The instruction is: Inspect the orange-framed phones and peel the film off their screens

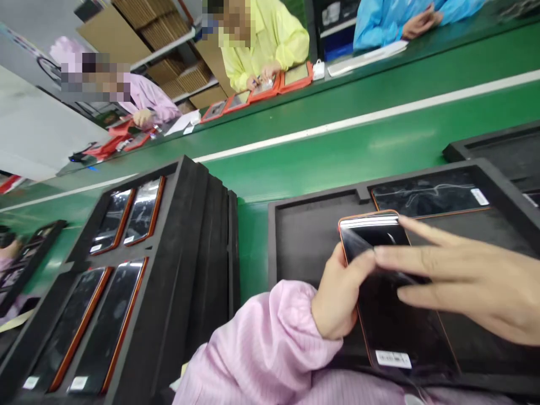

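Observation:
My left hand (340, 295) grips the left edge of a black, orange-rimmed phone (388, 315), thumb lying across its glass. The phone carries a white barcode label near its lower end and hovers over a black foam tray (312, 225). My right hand (464, 281) reaches in from the right with its fingers stretched out, fingertips resting on the phone's screen. A second phone (430, 194) lies in the tray's far right slot.
A stack of black foam trays (198, 253) holding several phones (126, 216) stands at the left. Behind runs a green conveyor belt (337, 146). Across it, people in yellow, pink and blue coats handle orange-cased devices (295, 79). Another tray (498, 149) sits far right.

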Motion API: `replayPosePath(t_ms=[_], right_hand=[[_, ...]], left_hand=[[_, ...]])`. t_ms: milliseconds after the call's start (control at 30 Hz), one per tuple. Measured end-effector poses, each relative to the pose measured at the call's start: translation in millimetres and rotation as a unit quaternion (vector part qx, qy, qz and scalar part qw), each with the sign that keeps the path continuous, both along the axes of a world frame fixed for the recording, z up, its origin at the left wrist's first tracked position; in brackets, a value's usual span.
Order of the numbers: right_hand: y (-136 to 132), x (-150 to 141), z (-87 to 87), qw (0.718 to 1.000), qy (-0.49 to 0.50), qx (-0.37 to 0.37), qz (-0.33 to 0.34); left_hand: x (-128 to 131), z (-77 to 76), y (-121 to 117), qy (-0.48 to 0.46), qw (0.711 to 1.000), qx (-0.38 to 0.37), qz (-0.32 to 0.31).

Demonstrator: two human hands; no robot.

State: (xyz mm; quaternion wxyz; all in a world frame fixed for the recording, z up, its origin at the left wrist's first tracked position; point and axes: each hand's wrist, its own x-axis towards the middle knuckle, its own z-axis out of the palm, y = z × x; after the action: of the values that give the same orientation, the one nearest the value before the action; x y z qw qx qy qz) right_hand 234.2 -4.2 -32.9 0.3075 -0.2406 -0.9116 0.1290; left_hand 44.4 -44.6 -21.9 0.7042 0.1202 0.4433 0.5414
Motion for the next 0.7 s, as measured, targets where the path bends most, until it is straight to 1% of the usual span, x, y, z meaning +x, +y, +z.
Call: replayPosePath(t_ms=[67, 133, 200, 233, 267, 300, 333, 433, 500, 567, 600, 633, 700], right_hand=[[18.3, -3.3, 4.1, 1.000, 0.005, -0.009, 0.012], [37.4, -10.0, 9.2, 0.998, 0.012, 0.004, 0.055], [53.2, -17.7, 13.8, 0.992, 0.011, 0.042, 0.115], [58.5, -21.3, 15.1, 0.989, 0.006, 0.064, 0.129], [61.7, -24.7, 15.5, 0.988, -0.004, 0.084, 0.126], [62.7, -27.8, 14.7, 0.990, -0.017, 0.100, 0.102], [61.8, -30.9, 13.0, 0.991, -0.028, 0.111, 0.065], [53.1, -39.9, 5.5, 0.991, -0.045, 0.120, -0.048], [48.3, -44.9, 2.9, 0.989, -0.029, 0.115, -0.091], [47.4, -47.4, 5.0, 0.990, -0.002, 0.072, -0.119], [48.2, -47.4, 7.5, 0.990, 0.012, 0.028, -0.136], [49.5, -46.6, 10.4, 0.987, 0.020, -0.033, -0.156], [51.6, -44.2, 15.7, 0.966, 0.004, -0.171, -0.192]], left_hand=[[-1.6, -2.8, 4.5, -0.008, 1.000, -0.015, 0.026], [-2.7, -5.5, 7.3, -0.022, 0.998, -0.037, 0.035], [-3.2, -6.7, 9.0, -0.041, 0.997, -0.054, 0.036], [-3.2, -6.6, 9.6, -0.049, 0.997, -0.057, 0.033], [-3.2, -6.4, 10.0, -0.054, 0.996, -0.057, 0.031], [-3.0, -5.9, 10.2, -0.057, 0.996, -0.055, 0.031], [-2.7, -5.4, 10.2, -0.057, 0.997, -0.049, 0.033], [-1.5, -4.6, 9.4, -0.051, 0.998, -0.019, 0.038], [-0.7, -5.0, 8.8, -0.052, 0.998, -0.015, 0.034], [-0.2, -5.9, 8.7, -0.052, 0.997, -0.034, 0.039], [-0.1, -6.3, 9.1, -0.051, 0.997, -0.047, 0.046], [-0.1, -6.6, 9.6, -0.051, 0.996, -0.057, 0.053], [-0.6, -6.5, 11.0, -0.055, 0.994, -0.067, 0.061]])
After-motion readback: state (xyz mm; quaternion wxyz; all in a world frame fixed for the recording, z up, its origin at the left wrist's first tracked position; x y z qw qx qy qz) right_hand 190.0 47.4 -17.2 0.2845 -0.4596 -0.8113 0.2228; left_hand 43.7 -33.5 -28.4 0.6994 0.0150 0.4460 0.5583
